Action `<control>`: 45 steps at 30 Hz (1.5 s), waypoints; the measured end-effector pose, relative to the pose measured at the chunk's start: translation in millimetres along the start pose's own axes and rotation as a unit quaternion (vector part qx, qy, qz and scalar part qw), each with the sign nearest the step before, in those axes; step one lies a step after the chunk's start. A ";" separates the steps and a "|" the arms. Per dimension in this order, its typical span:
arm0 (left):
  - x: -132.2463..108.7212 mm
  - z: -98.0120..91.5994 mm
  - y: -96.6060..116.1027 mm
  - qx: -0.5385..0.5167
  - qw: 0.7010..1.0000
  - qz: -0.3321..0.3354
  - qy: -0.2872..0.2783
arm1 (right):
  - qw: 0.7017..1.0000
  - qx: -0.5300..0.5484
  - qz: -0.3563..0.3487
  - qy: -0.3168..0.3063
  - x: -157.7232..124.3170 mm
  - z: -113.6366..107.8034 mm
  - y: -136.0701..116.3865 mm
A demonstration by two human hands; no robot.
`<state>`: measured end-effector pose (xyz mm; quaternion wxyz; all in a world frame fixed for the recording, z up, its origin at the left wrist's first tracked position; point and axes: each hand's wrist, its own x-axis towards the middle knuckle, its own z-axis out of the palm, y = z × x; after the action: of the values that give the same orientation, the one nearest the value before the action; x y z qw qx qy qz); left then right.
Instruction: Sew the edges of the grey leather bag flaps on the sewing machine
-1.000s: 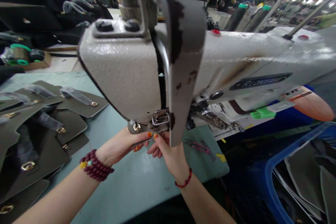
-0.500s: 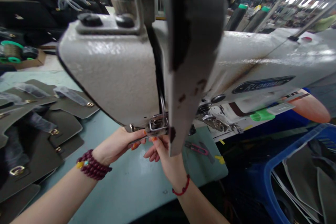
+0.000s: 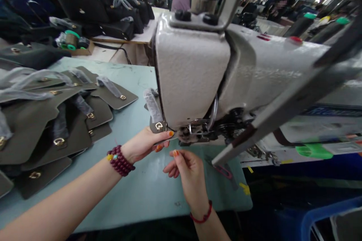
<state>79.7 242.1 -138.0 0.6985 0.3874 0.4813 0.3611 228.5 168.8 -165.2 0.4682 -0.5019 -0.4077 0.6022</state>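
Right hand [image 3: 188, 169] hangs loosely curled over the green tabletop [image 3: 149, 196], thumb near index finger; from here I can't tell if it's pinching anything. Left hand [image 3: 147, 142] pinches a grey-brown panel [image 3: 153, 128] with gold buckle [image 3: 159, 126] at the lower-left corner of the sewing machine head [image 3: 192, 75]. Similar panels [image 3: 75, 139] piled left, black bags [image 3: 73, 5] on the bench [image 3: 145, 37] behind.

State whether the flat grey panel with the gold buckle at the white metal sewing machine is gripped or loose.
Gripped: the bare left hand holds the panel, thumb on top, fingers beneath.
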 end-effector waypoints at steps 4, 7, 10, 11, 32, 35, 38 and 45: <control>-1.4 0.8 -12.5 -0.015 1.000 0.013 0.013 | 1.000 0.005 0.002 -0.009 -2.3 0.1 0.4; -3.5 3.4 -23.5 -0.031 0.999 0.026 0.028 | 1.000 0.004 -0.004 -0.009 -4.5 -1.6 1.3; -7.9 12.3 -32.6 -0.062 0.995 0.044 0.059 | 1.000 0.009 -0.002 -0.009 -7.2 -5.1 1.8; -9.6 16.6 -35.1 -0.076 0.993 0.053 0.073 | 1.000 0.011 -0.002 -0.010 -8.1 -6.4 1.8; -17.2 116.6 -67.3 -0.254 0.897 0.106 0.345 | 0.998 -0.036 -0.045 0.025 -19.8 -51.2 -1.2; -28.9 112.7 -73.0 -0.248 0.914 0.089 0.309 | 0.981 -0.167 -0.084 0.060 -26.8 -77.2 4.2; -63.1 95.1 -72.1 -0.212 0.966 -0.051 0.136 | 0.904 -0.369 -0.176 0.125 -33.9 -117.3 19.4; -53.0 -0.6 28.7 0.255 0.940 0.207 0.097 | 0.701 -0.652 -0.256 0.133 -33.3 -169.0 63.5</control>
<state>60.7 208.3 -91.9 0.4360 0.6065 0.5318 0.3991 387.3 125.4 -246.5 0.2092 -0.6325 -0.7452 -0.0306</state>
